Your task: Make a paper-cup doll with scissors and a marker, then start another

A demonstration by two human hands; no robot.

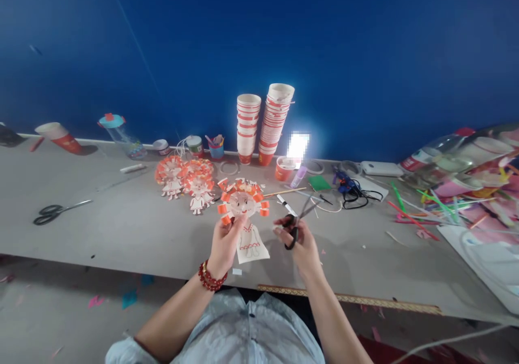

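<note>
Near the front edge of the table my left hand [225, 242] is closed on a paper doll [242, 204]. Its round face is ringed with curled orange-and-white strips, and a drawn dress on white paper [252, 243] hangs below. To its right, my right hand [302, 245] has its fingers through the black handles of a pair of scissors [295, 227], blades pointing up and away, apart from the paper. Several finished-looking paper dolls [197, 188] lie together on the table to the left of the held one.
Two tall stacks of paper cups [272, 126] stand against the blue wall. Another pair of scissors [60, 210] lies at left. A marker [287, 205], a glue gun with coiled cord [347, 186] and a heap of straws and scraps [462, 196] lie rightward. A ruler [348, 297] lines the front edge.
</note>
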